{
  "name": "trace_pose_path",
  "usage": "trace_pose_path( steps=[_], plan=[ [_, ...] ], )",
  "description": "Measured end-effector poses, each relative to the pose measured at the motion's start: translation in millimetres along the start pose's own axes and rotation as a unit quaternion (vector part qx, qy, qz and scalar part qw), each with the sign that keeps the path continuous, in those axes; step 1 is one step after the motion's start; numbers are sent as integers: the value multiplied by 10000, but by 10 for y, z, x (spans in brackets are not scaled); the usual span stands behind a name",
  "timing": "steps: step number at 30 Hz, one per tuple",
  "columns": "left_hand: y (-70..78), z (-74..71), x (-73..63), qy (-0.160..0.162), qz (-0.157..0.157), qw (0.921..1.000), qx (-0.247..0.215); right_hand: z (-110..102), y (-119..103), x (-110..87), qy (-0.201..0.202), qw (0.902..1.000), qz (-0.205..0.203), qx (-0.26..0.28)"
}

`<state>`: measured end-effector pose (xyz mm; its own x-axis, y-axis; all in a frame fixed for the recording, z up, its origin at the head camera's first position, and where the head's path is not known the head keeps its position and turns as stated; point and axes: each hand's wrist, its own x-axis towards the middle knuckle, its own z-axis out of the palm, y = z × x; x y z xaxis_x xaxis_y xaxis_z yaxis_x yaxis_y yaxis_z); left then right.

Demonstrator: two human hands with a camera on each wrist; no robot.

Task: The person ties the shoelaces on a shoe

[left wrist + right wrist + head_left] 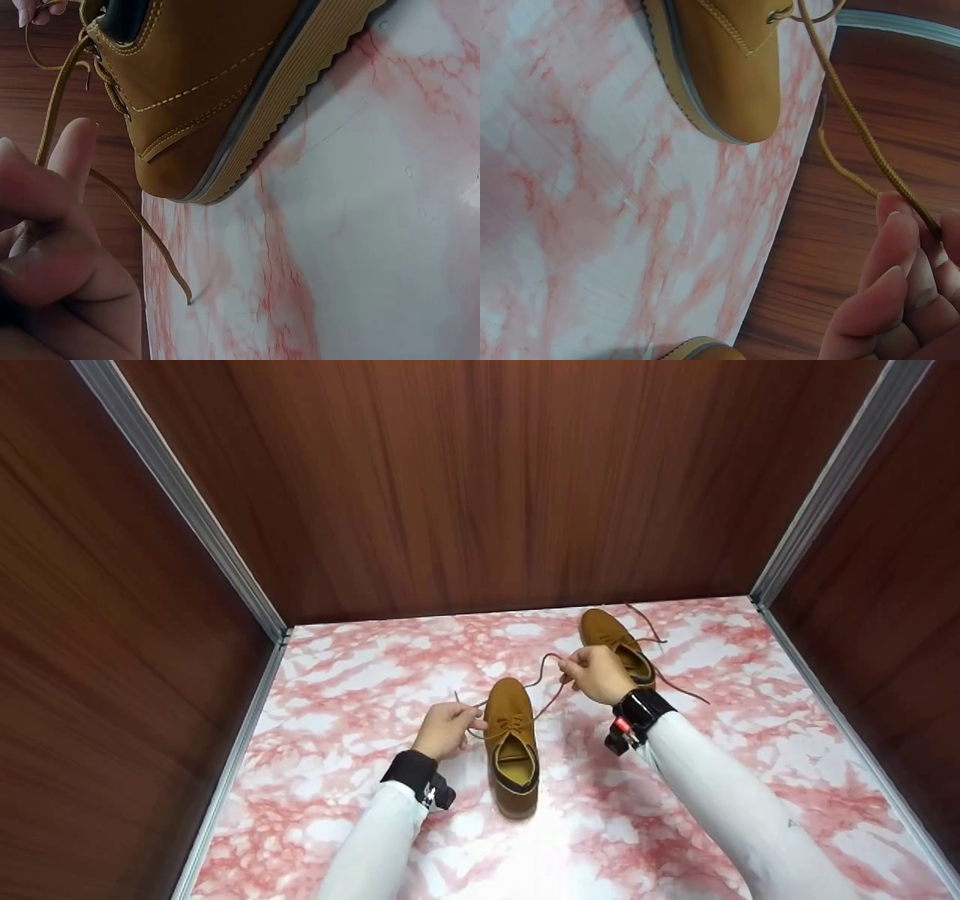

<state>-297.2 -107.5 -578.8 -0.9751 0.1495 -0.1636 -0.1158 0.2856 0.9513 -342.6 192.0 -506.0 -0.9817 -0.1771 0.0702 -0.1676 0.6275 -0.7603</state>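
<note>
At the far left stands a dark wood-grain panel (pixel 112 660), edged by a grey metal strip (pixel 186 502), beside the pink-and-white marbled desk (pixel 322 682). A white sleeve (pixel 375 844) and a black strap (pixel 409 771) lead to the left hand (pixel 445 730), whose fingers grasp one brown lace (pixel 154 236) just left of the nearer shoe, its tipped end hanging past them. That tan shoe (pixel 510 700) rests upright on the desk between the two hands, toe facing the back panel (pixel 487 495), pale stitching along its side. From its right side another lace (pixel 551 703) rises to the right hand (pixel 598 673), whose fingers pinch it, the tail drooping toward the toe. Partly hidden behind that hand, a second tan shoe (pixel 602 625) stands with loose laces (pixel 681 690). A black wristband (pixel 646 707) carries a bright red part (pixel 622 725), too small to read. Farther right, the other white sleeve (pixel 727 802) bears a tiny dark mark (pixel 793 823), likewise illegible.
</note>
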Motion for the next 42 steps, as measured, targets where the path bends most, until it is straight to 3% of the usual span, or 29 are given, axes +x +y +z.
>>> trace_pose_path(
  steps=[6, 11, 19, 31, 42],
  plan=[
    [-11, 6, 13, 76, 40, 9998, 190, 23, -47, 36, -82, 10000, -21, -48],
    [-9, -6, -10, -92, -54, 9999, -17, 45, -104, 67, -117, 9999, 81, -84],
    [-28, -12, -22, -240, 13, 9996, 146, 88, -236, 143, -163, 9997, 90, -181],
    [-74, -14, -11, 52, 30, 9998, 214, 219, -427, 253, -298, 9987, 23, -423],
    [-89, 20, -8, -61, 261, 9995, 170, 461, -647, 318, -150, 9979, -295, -564]
  ],
)
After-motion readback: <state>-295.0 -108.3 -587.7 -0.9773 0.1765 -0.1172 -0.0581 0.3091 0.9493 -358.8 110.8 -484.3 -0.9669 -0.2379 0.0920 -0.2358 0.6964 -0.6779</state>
